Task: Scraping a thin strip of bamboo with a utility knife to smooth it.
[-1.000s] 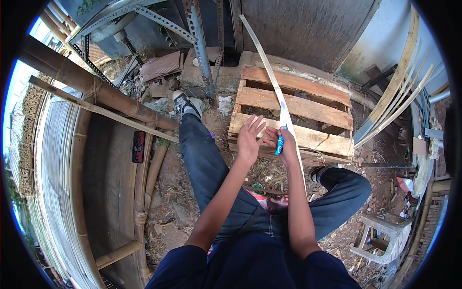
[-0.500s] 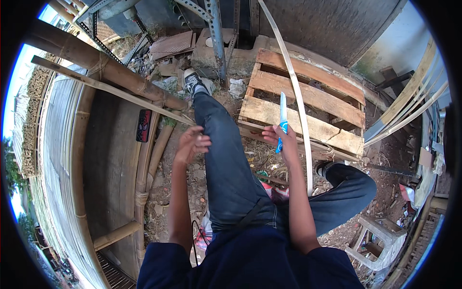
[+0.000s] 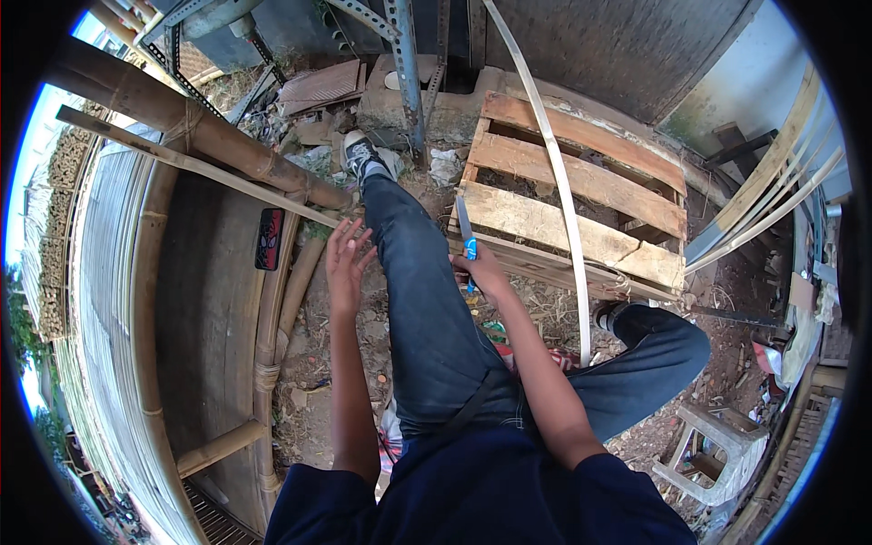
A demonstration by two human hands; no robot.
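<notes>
My right hand (image 3: 481,271) is closed round the blue patterned handle of a knife (image 3: 464,222), its blade pointing up and away from me, just in front of the wooden pallet. Over the ground beside my left thigh, my left hand (image 3: 345,259) is raised with its fingers apart and nothing in it. Just beyond those fingers ends a long bamboo strip (image 3: 218,177), which slants up to the left across a thick bamboo pole. Another long pale strip (image 3: 556,154) curves down past the pallet to my right leg.
The wooden pallet (image 3: 581,213) lies ahead to the right. At my left stands a bamboo bench (image 3: 204,300) with a phone in a dark red-patterned case (image 3: 269,239). A stool (image 3: 718,454) is at the lower right, and bent strips (image 3: 772,200) lean at the far right.
My right hand has moved left with the knife, toward my left leg. My left hand has risen slightly and its fingers have spread.
</notes>
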